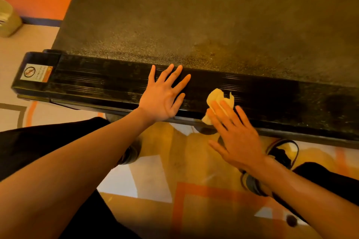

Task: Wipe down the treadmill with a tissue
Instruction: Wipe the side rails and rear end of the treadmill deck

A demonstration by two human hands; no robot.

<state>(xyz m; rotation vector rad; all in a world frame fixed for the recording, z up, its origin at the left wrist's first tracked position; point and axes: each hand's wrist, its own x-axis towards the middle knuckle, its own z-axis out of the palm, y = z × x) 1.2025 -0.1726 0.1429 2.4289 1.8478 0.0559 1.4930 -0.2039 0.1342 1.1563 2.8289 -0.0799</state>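
The treadmill fills the upper half of the view: a dark textured running belt (204, 17) and, nearer me, a black ribbed side rail (101, 81). My left hand (163, 97) rests flat on the rail, fingers spread and straight. A crumpled pale yellow tissue (218, 98) lies on the rail just to its right. My right hand (235, 136) presses the tissue down with straight fingers; its palm hangs over the rail's near edge. Part of the tissue is hidden under those fingers.
A warning sticker (37, 73) marks the rail's left end cap. A pale round container (7, 18) stands on the floor at far left. Below the rail are a patterned orange and beige floor (155, 176), my dark trouser legs and a shoe (279, 157).
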